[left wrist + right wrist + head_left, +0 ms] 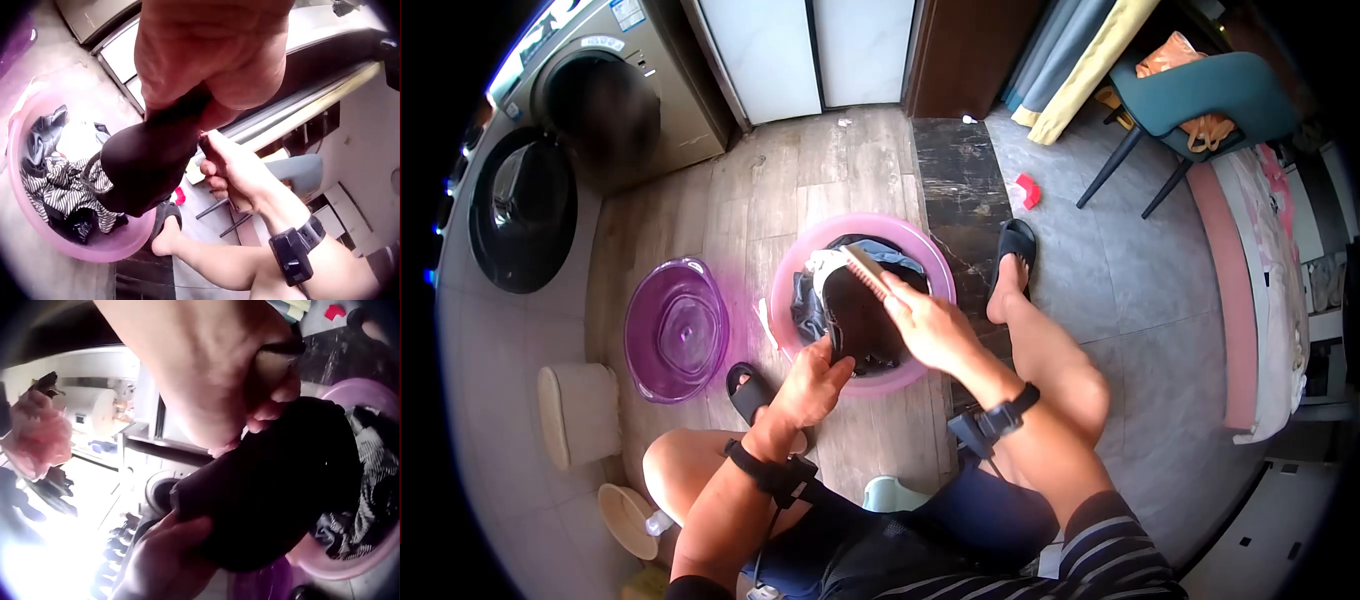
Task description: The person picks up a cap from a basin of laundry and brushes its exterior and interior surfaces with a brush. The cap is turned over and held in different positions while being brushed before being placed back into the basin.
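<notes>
My left hand [812, 385] grips the near edge of a dark, rounded, limp-looking item [860, 325], whose exact kind I cannot tell. My right hand [935, 325] holds a scrubbing brush [868, 272] by its back, with the bristles facing down at the dark item's far side. Both hands are over a pink basin [945, 275]. Inside the basin lie clothes, including a striped garment [69, 187] and grey-blue cloth [44, 140]. Seen from the right wrist, the dark item [281, 487] stretches between the left hand [169, 556] and the right hand [219, 381].
To the left is a purple basin [718, 345] on the wood-look floor. A washing machine [685, 110] stands beyond it with its round door [525, 215] swung open. Slippered feet flank the pink basin. A teal chair [1210, 95] and a red scrap [1027, 190] are at the right.
</notes>
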`<state>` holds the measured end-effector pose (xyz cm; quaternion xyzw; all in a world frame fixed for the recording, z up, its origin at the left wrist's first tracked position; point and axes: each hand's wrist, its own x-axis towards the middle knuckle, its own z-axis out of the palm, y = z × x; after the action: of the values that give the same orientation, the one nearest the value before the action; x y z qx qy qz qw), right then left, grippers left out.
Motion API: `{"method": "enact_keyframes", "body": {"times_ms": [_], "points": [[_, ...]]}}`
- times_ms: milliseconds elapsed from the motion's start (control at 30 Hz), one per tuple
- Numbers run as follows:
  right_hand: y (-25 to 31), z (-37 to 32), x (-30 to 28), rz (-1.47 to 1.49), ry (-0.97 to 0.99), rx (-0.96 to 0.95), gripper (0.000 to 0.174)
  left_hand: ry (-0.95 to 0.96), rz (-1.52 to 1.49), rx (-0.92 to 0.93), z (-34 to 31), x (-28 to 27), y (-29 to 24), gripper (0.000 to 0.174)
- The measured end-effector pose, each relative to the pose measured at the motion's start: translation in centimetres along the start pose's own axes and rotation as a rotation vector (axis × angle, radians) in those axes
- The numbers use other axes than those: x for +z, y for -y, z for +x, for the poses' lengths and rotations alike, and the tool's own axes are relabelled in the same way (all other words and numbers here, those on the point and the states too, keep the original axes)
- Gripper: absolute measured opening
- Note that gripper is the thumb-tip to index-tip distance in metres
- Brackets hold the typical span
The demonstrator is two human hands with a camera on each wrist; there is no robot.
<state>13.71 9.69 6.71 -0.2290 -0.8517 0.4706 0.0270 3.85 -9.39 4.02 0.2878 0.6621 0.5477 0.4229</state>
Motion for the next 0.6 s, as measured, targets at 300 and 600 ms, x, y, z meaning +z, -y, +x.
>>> {"method": "enact_keyframes", "body": {"times_ms": [300,600], "points": [[0.8,-1.0,1.1,0.039,-0.031,-0.083,0.044,-0.005,-0.022,0.028,0.5,0.2,0.4,0.030],[-1.3,0.4,-1.3,0.083,-0.202,-0.027,0.048,-0.006,-0.427,-0.049,-0.2,-1.0,-2.7,0.039]]}}
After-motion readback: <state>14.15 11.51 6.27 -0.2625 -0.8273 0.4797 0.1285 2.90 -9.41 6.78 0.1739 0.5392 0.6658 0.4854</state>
